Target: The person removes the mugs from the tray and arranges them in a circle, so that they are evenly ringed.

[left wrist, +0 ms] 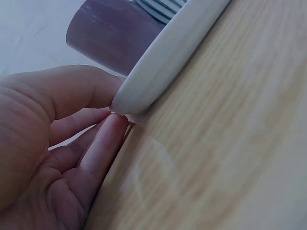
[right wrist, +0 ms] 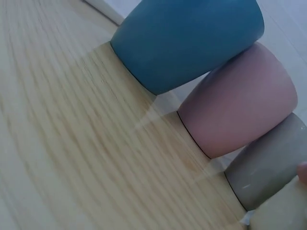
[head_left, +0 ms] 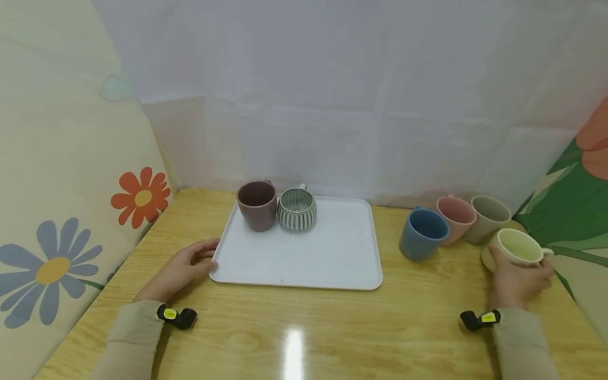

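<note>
At the tray's near left corner, my left hand (head_left: 182,267) pinches the rim of the white tray (head_left: 332,264) between thumb and fingertips, as the left wrist view shows close up. On that tray stand a brown mug (head_left: 258,211) and, right beside it, a grey-and-white ribbed cup (head_left: 297,212). Far to the right, my right hand (head_left: 520,279) grips a pale yellow mug (head_left: 515,246) by its side, its handle pointing right. Only a sliver of this yellow mug (right wrist: 283,211) and a fingertip show in the right wrist view.
Left of the yellow mug stand a grey mug (head_left: 486,219), a pink mug (head_left: 456,217) and a blue mug (head_left: 423,235), close together on the wooden table (head_left: 332,327). A white cloth (head_left: 294,105) hangs behind, with flower-printed cloth at both sides.
</note>
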Demonstrator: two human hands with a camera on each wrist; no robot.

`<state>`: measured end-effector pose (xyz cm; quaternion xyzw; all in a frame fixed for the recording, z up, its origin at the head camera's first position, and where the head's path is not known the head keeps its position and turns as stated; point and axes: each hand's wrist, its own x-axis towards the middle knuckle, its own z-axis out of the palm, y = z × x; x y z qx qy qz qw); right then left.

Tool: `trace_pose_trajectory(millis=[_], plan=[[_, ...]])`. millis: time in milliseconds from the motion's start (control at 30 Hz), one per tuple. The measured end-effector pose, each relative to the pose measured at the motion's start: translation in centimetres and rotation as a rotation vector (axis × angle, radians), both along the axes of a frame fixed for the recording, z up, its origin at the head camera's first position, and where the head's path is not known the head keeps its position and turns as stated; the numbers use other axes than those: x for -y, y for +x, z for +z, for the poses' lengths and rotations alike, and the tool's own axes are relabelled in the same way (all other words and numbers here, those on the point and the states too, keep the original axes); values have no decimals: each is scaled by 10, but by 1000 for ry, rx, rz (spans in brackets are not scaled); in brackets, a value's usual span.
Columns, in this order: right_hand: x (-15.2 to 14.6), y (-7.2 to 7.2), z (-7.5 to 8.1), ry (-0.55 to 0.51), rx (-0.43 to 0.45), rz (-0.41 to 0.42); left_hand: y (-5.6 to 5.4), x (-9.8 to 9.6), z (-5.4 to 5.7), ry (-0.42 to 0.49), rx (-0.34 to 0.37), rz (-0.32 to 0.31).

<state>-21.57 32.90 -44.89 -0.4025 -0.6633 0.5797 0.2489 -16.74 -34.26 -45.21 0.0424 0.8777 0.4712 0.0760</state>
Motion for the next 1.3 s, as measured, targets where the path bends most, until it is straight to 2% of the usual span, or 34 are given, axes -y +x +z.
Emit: trace_pose_trajectory(millis=[167,333,500,600,767,867,1000,1100,1200,1300], plan=[[6,-3,3,7,27,-18,-1,0,0,3,-2,1],[11,-1,9,22,-24,-55,-2,0,-1,19,1,1],[21,2,24,147,-158,-100,-2,0,-1,24,-6,-3],[33,5,37,202,-288,-62,-2,1,-1,24,-2,5],[63,11,59,268,-434,92,-2,-1,-1,28,2,10],[81,12,67,389,-497,224,-2,-2,0,31,4,12],[106,13,73,578,-623,406,-2,-2,1,40,-1,4],[127,10,75,627,-725,522,-2,-1,1,43,0,5],[146,7,75,610,-761,625,-2,-1,1,40,-2,6],[165,4,72,592,-712,701,-2,-2,0,50,-2,7]])
